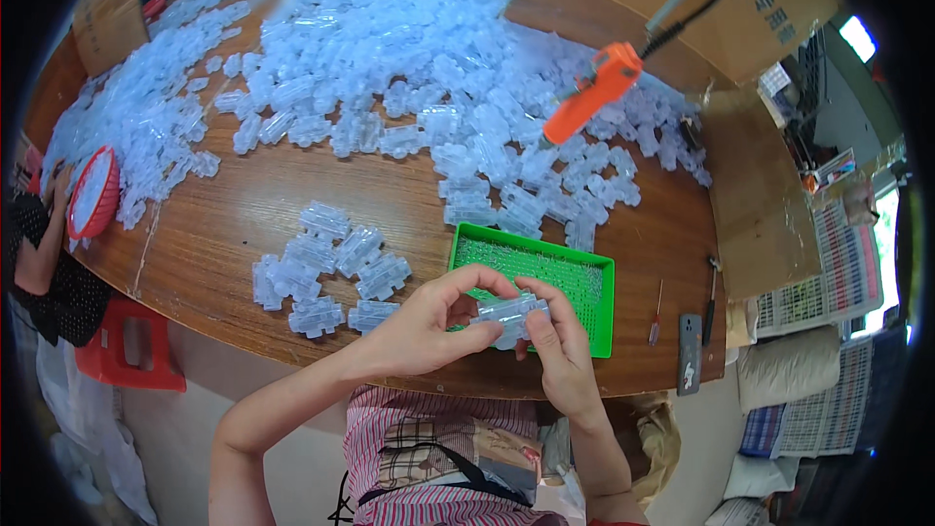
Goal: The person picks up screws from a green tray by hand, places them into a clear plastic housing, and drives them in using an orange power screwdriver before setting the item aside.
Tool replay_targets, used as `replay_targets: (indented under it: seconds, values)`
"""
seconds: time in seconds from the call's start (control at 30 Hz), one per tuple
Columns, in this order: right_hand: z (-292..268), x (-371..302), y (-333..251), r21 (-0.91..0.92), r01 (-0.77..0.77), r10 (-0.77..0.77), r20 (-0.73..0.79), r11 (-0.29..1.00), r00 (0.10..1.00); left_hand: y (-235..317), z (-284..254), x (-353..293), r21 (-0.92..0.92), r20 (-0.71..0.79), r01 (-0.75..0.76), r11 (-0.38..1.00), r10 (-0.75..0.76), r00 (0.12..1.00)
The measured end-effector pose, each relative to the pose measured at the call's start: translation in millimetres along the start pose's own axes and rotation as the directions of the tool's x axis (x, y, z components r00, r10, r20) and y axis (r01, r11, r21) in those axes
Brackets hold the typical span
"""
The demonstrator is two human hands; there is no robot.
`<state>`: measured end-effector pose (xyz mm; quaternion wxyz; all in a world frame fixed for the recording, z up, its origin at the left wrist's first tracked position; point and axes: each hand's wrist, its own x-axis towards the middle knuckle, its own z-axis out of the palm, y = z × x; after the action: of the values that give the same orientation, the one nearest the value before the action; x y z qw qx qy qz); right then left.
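A clear plastic part (510, 316), short and blocky with ridged sides, is held between my two hands at the table's front edge. My left hand (440, 321) grips its left end between thumb and fingers. At its right end, my right hand (558, 339) has thumb and fingers closed on it. Just behind the hands lies a green tray (602, 307) holding many tiny metallic pieces, partly hidden by my fingers. A small group of similar clear parts (310, 255) sits to the left of my left hand.
A big heap of clear parts (390, 39) covers the far table. An orange electric screwdriver (596, 93) hangs on a cord above it. At right lie a screwdriver (655, 321) and a phone (690, 356). A co-worker's arm (41, 248) is beside a red basket (107, 200).
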<state>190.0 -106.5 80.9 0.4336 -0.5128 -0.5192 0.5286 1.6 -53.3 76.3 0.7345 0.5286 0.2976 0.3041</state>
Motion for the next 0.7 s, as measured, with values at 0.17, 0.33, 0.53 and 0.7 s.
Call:
replay_targets:
  seconds: [0.17,0.33,0.53,0.7]
  values:
    - [0.0,-17.0,10.8,-0.015,-0.023,0.022,-0.066,1.000,0.998,-21.2,10.5,-2.6,0.576,0.022,-0.410,0.707,0.488,0.872]
    - [-30.1,-17.8,6.1,-0.262,-0.126,0.119,-0.045,0.957,0.992,-46.8,14.2,-3.7,0.769,0.106,-0.366,0.524,0.460,0.881]
    - [-63.3,79.9,-24.7,-0.446,0.381,-0.531,-0.281,0.810,0.799,-61.8,16.4,1.4,0.818,0.130,-0.360,0.448,0.464,0.876]
    - [-71.5,121.1,-28.0,-0.052,0.499,-0.499,-0.003,0.865,0.866,-60.8,17.5,0.1,0.814,0.119,-0.323,0.483,0.405,0.907]
